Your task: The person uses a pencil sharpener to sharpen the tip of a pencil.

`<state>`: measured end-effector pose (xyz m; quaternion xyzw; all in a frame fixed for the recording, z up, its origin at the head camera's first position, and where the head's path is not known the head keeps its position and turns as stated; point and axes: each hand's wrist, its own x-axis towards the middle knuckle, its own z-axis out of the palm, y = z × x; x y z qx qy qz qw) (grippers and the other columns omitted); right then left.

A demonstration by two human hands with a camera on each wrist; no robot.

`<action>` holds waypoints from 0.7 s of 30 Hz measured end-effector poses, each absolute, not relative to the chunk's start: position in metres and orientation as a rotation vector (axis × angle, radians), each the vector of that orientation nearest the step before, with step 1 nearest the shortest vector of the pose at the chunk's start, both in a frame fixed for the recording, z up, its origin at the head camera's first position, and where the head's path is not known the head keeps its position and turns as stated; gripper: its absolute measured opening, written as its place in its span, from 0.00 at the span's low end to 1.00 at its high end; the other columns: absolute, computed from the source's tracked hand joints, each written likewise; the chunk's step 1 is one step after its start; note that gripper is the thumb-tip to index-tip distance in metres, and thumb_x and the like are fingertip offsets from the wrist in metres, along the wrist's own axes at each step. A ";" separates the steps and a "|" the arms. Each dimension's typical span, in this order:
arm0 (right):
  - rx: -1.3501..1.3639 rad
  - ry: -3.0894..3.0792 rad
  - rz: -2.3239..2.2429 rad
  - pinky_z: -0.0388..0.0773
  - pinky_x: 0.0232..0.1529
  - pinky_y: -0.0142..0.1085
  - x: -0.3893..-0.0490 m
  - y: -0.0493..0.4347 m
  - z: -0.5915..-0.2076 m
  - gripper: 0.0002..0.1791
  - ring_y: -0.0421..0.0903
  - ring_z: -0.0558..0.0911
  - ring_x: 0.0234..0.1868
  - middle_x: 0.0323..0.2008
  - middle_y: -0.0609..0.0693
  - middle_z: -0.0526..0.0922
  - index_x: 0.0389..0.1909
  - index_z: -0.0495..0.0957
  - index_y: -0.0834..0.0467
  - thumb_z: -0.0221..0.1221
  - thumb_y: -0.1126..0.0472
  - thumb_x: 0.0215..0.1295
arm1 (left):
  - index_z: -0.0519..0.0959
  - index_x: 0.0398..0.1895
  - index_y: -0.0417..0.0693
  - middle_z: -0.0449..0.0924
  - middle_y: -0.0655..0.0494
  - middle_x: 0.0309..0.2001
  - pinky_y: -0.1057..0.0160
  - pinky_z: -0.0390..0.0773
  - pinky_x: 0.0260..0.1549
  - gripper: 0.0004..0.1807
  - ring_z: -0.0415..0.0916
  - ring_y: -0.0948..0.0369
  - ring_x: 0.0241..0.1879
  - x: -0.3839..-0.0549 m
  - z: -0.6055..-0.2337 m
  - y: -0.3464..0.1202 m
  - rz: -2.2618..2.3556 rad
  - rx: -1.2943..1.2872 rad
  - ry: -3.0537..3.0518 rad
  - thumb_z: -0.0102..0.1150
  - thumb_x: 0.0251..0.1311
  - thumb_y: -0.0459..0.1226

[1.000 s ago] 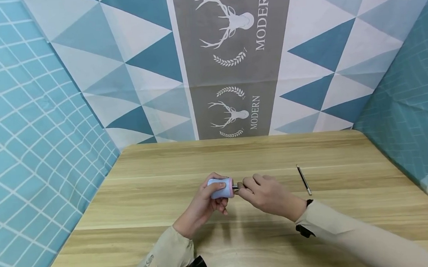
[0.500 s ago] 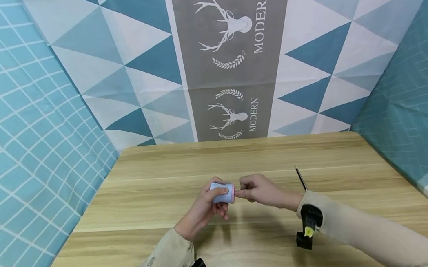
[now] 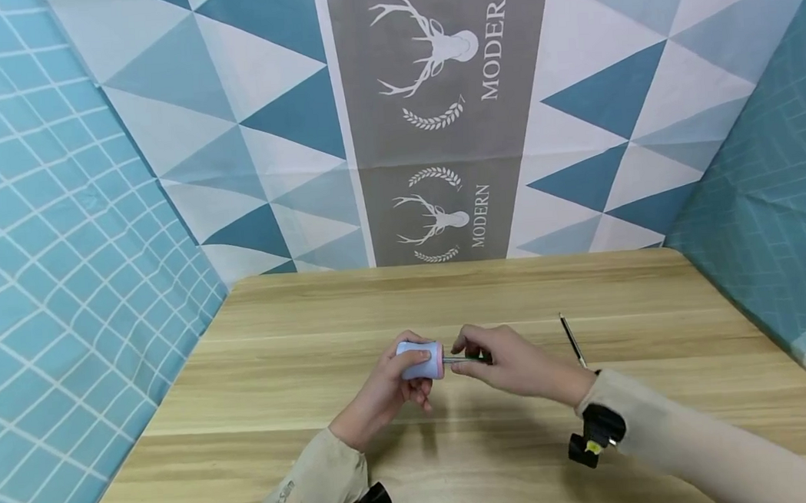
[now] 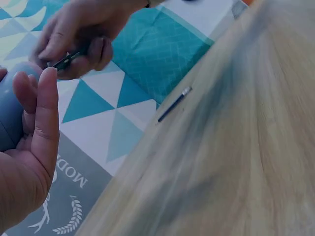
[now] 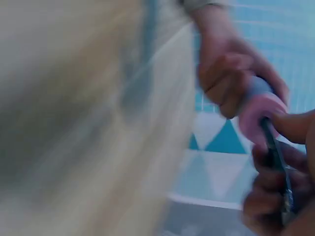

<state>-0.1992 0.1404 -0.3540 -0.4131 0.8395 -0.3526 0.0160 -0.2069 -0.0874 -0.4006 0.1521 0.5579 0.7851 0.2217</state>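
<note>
In the head view my left hand (image 3: 390, 387) holds a small light-blue pencil sharpener (image 3: 418, 360) with a pink end, thumb across its side. A dark pencil (image 5: 278, 162) runs into the hole in the pink end (image 5: 252, 118), as the right wrist view shows. My right hand (image 3: 517, 361) pinches this pencil between thumb and curled fingers, just right of the sharpener. A short length of the shaft is visible between hand and sharpener; the tip is hidden inside. Both hands are above the wooden table.
A second dark pencil (image 3: 571, 337) with a pale end lies on the wooden table (image 3: 296, 312), just beyond my right wrist. Patterned cloth (image 3: 264, 137) hangs behind the table, with blue-green cloth at both sides. Black straps and cameras sit on both wrists.
My right hand turns and shifts about the pencil. Half a second ago its fingertips were against the pink end; now they are farther right and more shaft shows. My left hand stays nearly still.
</note>
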 end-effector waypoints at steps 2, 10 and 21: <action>-1.732 2.958 -0.668 0.73 0.22 0.25 -0.196 0.140 -0.357 0.11 0.36 0.73 0.24 0.28 0.44 0.77 0.40 0.77 0.59 0.49 0.58 0.78 | 0.68 0.43 0.51 0.77 0.57 0.17 0.63 0.82 0.16 0.07 0.72 0.67 0.12 -0.207 -0.398 -0.087 2.191 0.399 1.520 0.51 0.64 0.40; -2.366 3.390 0.093 0.64 0.13 0.25 -0.203 0.135 -0.370 0.18 0.39 0.68 0.17 0.23 0.48 0.72 0.30 0.74 0.60 0.40 0.64 0.80 | 0.70 0.41 0.51 0.78 0.57 0.18 0.64 0.82 0.16 0.06 0.73 0.67 0.13 -0.202 -0.394 -0.084 2.233 0.416 1.444 0.50 0.64 0.40; -0.675 2.139 -1.487 0.48 0.13 0.28 -0.209 0.133 -0.355 0.18 0.35 0.52 0.13 0.13 0.41 0.57 0.21 0.65 0.56 0.57 0.60 0.72 | 0.69 0.44 0.50 0.77 0.55 0.18 0.65 0.81 0.15 0.08 0.73 0.66 0.13 -0.202 -0.399 -0.083 2.182 0.388 1.528 0.54 0.64 0.37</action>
